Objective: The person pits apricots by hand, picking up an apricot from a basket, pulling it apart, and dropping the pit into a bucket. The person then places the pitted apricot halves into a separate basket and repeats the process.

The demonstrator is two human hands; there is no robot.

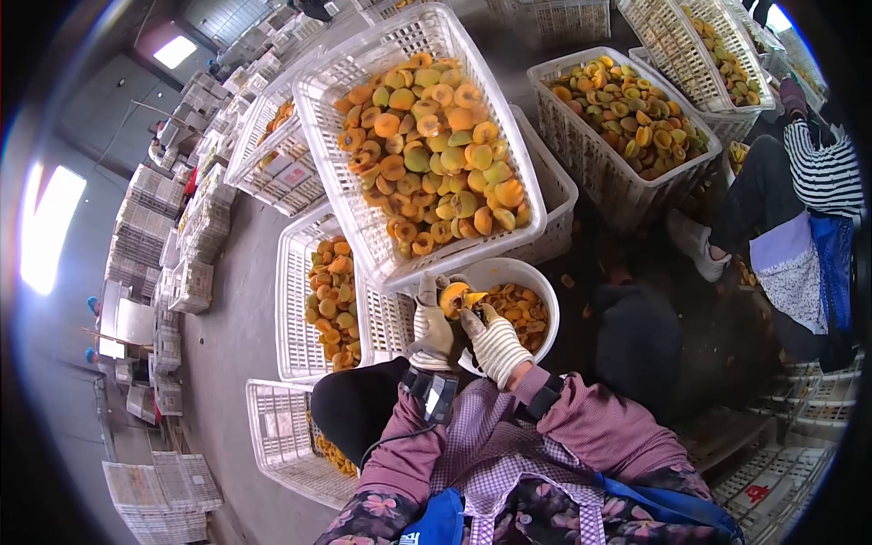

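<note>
My left hand (432, 334), in a pale glove with a dirty palm, is closed around a halved orange peach (451, 298) above the bucket's near left side. My right hand (500, 351), in a ribbed white glove, is closed close beside it, thumb toward the fruit. Something small and dark shows between the hands, too hidden to name. Under them stands a round white bucket (534, 277) with orange fruit pieces in it. Just beyond, a white plastic crate (318, 154) full of halved peaches (427, 154) is tilted toward me.
On the left are a crate with more halves (289, 309) and a lower crate (272, 427) with orange pieces. Another full crate (627, 173) stands at right. A person in striped sleeves (822, 173) sits at far right. Stacked crates (145, 213) line the left side.
</note>
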